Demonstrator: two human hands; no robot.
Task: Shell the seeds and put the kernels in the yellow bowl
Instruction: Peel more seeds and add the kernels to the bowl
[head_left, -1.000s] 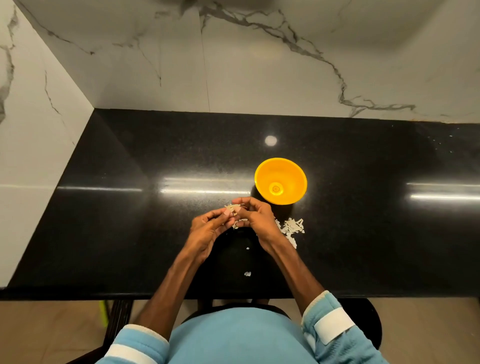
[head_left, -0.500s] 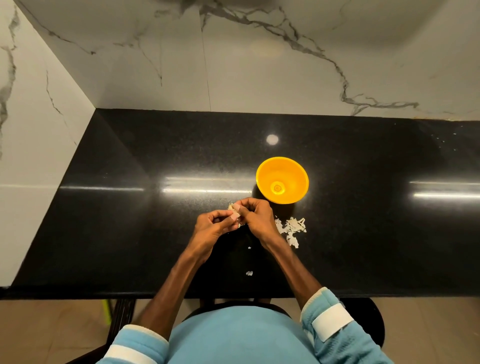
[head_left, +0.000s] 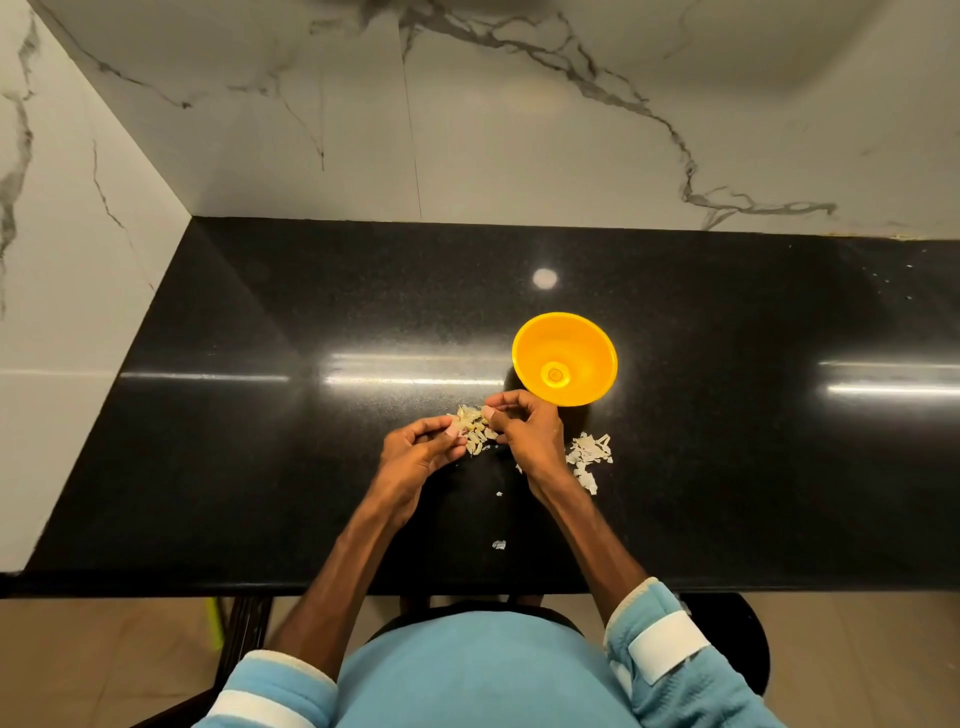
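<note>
Seeds (head_left: 475, 430) lie heaped on the counter (head_left: 260, 415) beside the yellow bowl (head_left: 582, 338), which shows 1 small spot at its bottom. Left hand (head_left: 415, 453) and right hand (head_left: 525, 435) curl their fingertips over the heap; I cannot tell whether they grip anything.

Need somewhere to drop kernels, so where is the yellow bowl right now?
In the head view the yellow bowl stands on the counter, right of centre, just beyond the right hand and behind the shell scraps.

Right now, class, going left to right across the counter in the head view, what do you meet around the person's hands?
left hand → pile of seeds → right hand → pile of empty shells. The yellow bowl is left out because it overlaps the right hand and the shells.
</note>
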